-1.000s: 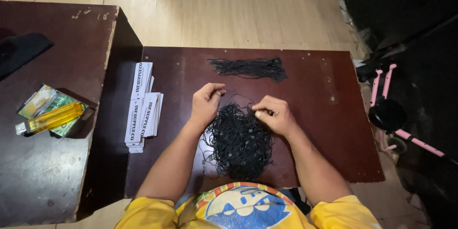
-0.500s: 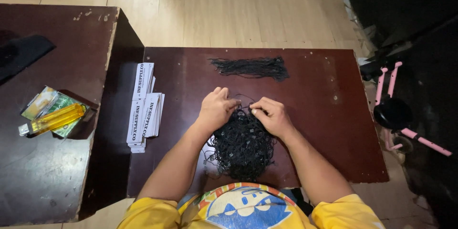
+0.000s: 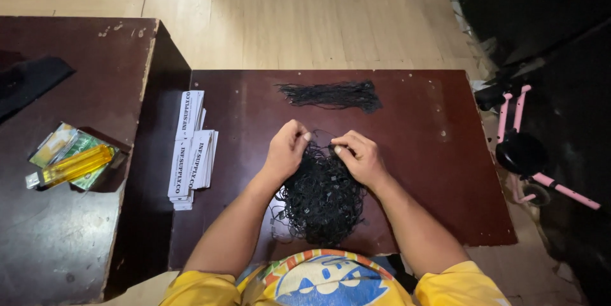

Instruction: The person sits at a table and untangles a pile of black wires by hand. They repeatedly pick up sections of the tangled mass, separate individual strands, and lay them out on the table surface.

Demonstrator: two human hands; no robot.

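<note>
A tangled heap of thin black strings (image 3: 321, 201) lies on the dark red table (image 3: 433, 153) just in front of me. My left hand (image 3: 286, 150) and my right hand (image 3: 359, 156) rest on the far edge of the heap, fingertips close together, each pinching black string. Farther back on the table lies a straightened bundle of black strings (image 3: 334, 96), apart from both hands.
Stacks of white paper tags (image 3: 191, 150) lie at the table's left edge. A second, higher table (image 3: 63, 229) on the left carries a yellow lighter on green packets (image 3: 70, 163) and a black object (image 3: 28, 83). A pink-framed scooter (image 3: 528, 153) stands at the right.
My left hand has moved right and nearer the heap, closing from spread fingers into a pinch. Both hands now meet at the top of the tangle.
</note>
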